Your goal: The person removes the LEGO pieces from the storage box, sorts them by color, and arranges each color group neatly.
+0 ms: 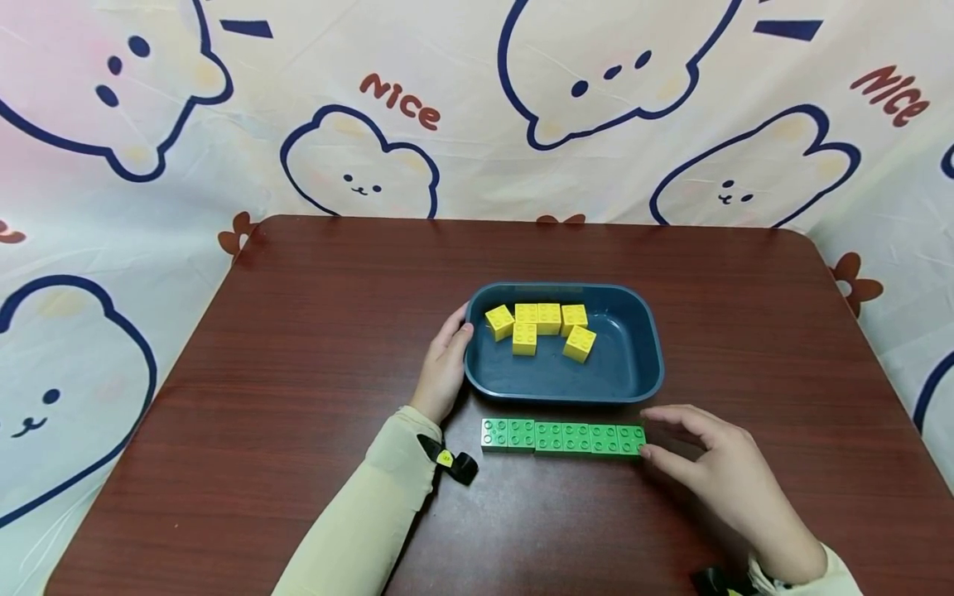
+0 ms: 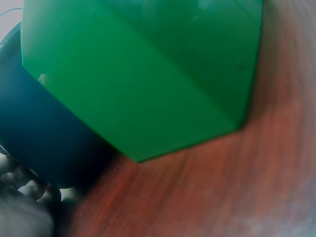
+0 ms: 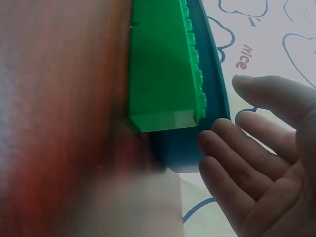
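A straight row of green toy bricks (image 1: 563, 437) lies on the table, studs up, just in front of a dark blue tray (image 1: 641, 385). Several yellow toy bricks (image 1: 525, 338) sit inside that tray, mostly in its left and middle. At the tray's left end, my left hand (image 1: 445, 364) rests with thumb and fingers against the outer wall. My right hand (image 1: 719, 463) is by the right end of the green row, fingers extended and thumb apart. The right wrist view shows a gap between these fingers (image 3: 242, 168) and the green bricks (image 3: 160, 69).
The brown wooden table (image 1: 313, 331) extends around the tray on all sides. Behind it hangs a pale cloth (image 1: 477, 99) printed with cartoon animals. A black strap (image 1: 450, 462) is on my left wrist, close to the row's left end.
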A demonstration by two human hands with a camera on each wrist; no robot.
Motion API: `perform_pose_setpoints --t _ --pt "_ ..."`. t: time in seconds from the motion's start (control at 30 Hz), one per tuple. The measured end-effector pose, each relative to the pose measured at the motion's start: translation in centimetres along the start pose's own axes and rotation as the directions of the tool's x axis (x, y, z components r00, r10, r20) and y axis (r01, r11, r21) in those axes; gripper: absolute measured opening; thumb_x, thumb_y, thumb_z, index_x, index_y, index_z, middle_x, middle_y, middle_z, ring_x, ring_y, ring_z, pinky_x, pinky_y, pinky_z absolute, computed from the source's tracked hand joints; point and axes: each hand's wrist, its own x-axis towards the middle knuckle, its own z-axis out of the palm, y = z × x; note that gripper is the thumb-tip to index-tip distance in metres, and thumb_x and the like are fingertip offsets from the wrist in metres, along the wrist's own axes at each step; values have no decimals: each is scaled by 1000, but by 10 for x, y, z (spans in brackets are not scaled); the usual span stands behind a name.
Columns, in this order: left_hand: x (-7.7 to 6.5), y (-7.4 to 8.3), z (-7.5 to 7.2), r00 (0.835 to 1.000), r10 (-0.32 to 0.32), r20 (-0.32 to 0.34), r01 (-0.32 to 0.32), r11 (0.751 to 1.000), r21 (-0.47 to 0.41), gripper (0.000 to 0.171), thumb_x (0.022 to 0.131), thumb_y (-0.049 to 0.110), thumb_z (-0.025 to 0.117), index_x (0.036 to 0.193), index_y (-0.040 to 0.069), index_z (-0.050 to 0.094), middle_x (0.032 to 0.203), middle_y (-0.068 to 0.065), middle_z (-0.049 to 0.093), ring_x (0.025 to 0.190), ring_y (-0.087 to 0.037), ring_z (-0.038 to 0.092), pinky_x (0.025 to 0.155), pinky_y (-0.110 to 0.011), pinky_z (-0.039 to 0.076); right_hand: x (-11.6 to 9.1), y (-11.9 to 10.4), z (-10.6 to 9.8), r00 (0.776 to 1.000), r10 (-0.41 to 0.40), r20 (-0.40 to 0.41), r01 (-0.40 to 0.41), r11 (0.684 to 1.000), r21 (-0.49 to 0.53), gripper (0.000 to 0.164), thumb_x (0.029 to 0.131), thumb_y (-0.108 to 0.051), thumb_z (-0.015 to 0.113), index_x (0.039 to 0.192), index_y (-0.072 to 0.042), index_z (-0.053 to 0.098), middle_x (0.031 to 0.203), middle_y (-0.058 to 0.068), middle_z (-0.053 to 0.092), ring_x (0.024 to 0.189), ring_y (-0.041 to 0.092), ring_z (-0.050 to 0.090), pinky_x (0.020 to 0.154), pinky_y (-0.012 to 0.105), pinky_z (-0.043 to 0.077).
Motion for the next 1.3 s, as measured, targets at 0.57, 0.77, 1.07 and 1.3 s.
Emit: perform_pose_setpoints --t 0.57,0.77,1.07,1.3 --pt "0 1 1 1000 12 -12 -12 1000 -4 38 100 25 40 139 23 44 141 8 41 129 -7 36 107 -33 29 31 -17 -10 1000 -11 -13 13 993 114 31 78 -22 76 108 -24 66 104 -4 66 89 12 65 74 19 51" --pt "0 1 0 1000 7 -12 -7 1000 6 38 100 27 41 138 26 44 140 11 41 129 -5 36 106 -32 29 46 -18 -6 1000 -17 13 16 997 80 33 79 -29 74 110 -22 65 107 -7 65 95 7 63 77 25 52" --pt "0 1 1 1000 15 -13 -15 1000 -1 38 100 25 40 138 24 44 140 10 42 129 -6 36 106 -31 29 65 -18 2 999 -15 40 12 997 73 37 80 -34 72 114 -19 64 110 -3 65 95 16 64 79 34 52" --pt "0 1 0 1000 11 -11 -11 1000 1 38 100 25 40 138 25 44 140 11 41 129 -6 36 107 -32 29 77 -20 7 999 12 49 -15 997 70 41 81 -32 72 115 -13 63 112 3 64 96 22 65 78 39 52"
